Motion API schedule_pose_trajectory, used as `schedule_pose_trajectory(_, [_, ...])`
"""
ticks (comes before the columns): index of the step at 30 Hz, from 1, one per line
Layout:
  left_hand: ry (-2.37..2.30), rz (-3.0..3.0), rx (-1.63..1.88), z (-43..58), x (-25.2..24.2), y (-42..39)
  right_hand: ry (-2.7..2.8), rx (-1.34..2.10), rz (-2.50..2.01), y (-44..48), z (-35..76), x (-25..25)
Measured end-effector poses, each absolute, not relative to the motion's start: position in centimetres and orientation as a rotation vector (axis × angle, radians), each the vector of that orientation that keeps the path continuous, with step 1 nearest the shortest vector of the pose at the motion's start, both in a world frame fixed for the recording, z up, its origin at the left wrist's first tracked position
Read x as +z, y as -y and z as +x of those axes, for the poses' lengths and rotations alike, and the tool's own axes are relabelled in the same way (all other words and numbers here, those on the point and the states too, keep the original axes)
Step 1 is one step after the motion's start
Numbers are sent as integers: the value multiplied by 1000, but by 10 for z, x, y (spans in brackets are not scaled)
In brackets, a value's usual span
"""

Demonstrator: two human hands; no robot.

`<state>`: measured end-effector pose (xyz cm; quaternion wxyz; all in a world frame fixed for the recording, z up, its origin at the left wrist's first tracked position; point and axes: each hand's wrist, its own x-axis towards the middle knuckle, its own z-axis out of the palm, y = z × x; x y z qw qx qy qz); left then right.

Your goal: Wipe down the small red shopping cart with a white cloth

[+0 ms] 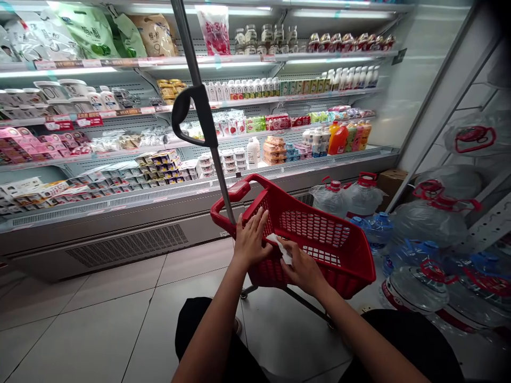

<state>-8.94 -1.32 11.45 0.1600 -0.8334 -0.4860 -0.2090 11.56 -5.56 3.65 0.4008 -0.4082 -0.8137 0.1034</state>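
Observation:
A red plastic shopping basket cart (351, 266) stands in front of me on the tiled floor, with a tall grey pole (220, 173) and a black handle (207, 114) rising from its left end. My left hand (250, 239) lies on the near left rim of the basket, fingers stretched out. In my right hand (304, 265) is a crumpled white tissue (282, 247), pinched between thumb and fingers against the near rim. Through the basket's lattice, the pale floor shows.
Behind the cart runs a lit refrigerated shelf (167, 213) stocked with yogurt, bottles and pouches. On the right stand several large water jugs (419, 287) with red handles, close to the cart. A cardboard box (392, 183) sits by the shelf's right end.

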Motion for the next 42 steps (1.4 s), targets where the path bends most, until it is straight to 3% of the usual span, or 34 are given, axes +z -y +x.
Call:
schedule_pose_trajectory(9, [1379, -2374, -597, -83, 112, 21, 2018, 377, -1031, 44, 121, 39])
schedule_pose_trajectory(17, [1390, -2413, -575, -87, 114, 19, 1990, 180, -1116, 41, 94, 36])
schedule_pose_trajectory(30, [1560, -2227, -644, -76, 101, 12, 1894, -252, -1340, 135, 243, -24])
schedule_pose_trajectory(37, [1419, -2407, -606, -21, 51, 40, 2016, -387, -1252, 93, 155, 2])
schedule_pose_trajectory(42, [1426, -2432, -641, -29, 49, 31, 2043, -347, -1225, 74, 133, 10])
